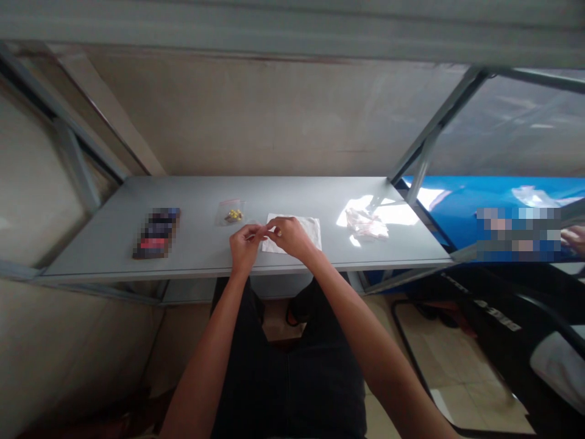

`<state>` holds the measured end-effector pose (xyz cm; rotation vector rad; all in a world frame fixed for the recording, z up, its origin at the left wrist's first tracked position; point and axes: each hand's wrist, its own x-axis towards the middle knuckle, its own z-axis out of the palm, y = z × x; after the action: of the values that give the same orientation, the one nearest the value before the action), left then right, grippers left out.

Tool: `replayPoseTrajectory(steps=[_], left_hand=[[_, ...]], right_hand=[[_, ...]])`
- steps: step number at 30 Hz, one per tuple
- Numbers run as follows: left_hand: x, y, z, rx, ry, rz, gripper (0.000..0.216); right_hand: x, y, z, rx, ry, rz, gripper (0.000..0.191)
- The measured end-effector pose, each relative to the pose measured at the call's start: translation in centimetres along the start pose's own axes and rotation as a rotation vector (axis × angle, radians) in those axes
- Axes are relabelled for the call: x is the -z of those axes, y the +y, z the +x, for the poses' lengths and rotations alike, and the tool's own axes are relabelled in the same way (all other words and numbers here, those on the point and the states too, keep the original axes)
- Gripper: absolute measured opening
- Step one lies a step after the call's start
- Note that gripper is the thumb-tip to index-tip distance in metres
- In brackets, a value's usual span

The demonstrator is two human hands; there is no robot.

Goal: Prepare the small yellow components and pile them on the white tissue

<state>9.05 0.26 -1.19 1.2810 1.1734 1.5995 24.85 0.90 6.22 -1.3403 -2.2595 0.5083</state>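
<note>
My left hand (244, 242) and my right hand (292, 236) meet over the front of a grey table (192, 250). Both pinch a small clear thing between their fingertips, too small to name. Under my right hand lies a white paper napkin (307, 230). Just behind my left hand lies a small clear plastic bag (232, 213) with yellow bits inside.
A dark flat pack (156, 233) lies at the table's left. A heap of clear plastic bags (368, 223) sits in a sunlit patch at the right. A metal frame post (427, 143) rises at the right corner. A blue surface (457, 207) and another person's hand (576, 238) are far right.
</note>
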Motion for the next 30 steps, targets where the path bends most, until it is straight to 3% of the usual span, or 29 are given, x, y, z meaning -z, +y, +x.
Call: replayPoseTrajectory(steps=[5, 8, 15, 18, 23, 30], left_hand=[[0.3, 0.8, 0.1, -0.082, -0.066, 0.157, 0.033], [0.2, 1.5, 0.0, -0.126, -0.113, 0.216, 0.037], [0.0, 1.7, -0.1, -0.103, -0.141, 0.139, 0.043], [0.0, 1.5, -0.1, -0.083, -0.119, 0.113, 0.041], [-0.3, 1.3, -0.3, -0.02, -0.063, 0.028, 0.04], [0.0, 1.1, -0.3, -0.011, -0.103, 0.049, 0.039]], right_hand=[[-0.2, 1.5, 0.0, -0.015, -0.076, 0.463, 0.017], [-0.2, 1.8, -0.1, -0.026, -0.065, 0.584, 0.019], [0.2, 1.0, -0.4, -0.017, -0.057, 0.374, 0.022], [0.1, 1.1, -0.5, -0.008, -0.049, 0.361, 0.029], [0.0, 0.9, -0.5, -0.054, -0.034, 0.347, 0.024], [0.2, 0.4, -0.2, 0.012, -0.023, 0.012, 0.019]])
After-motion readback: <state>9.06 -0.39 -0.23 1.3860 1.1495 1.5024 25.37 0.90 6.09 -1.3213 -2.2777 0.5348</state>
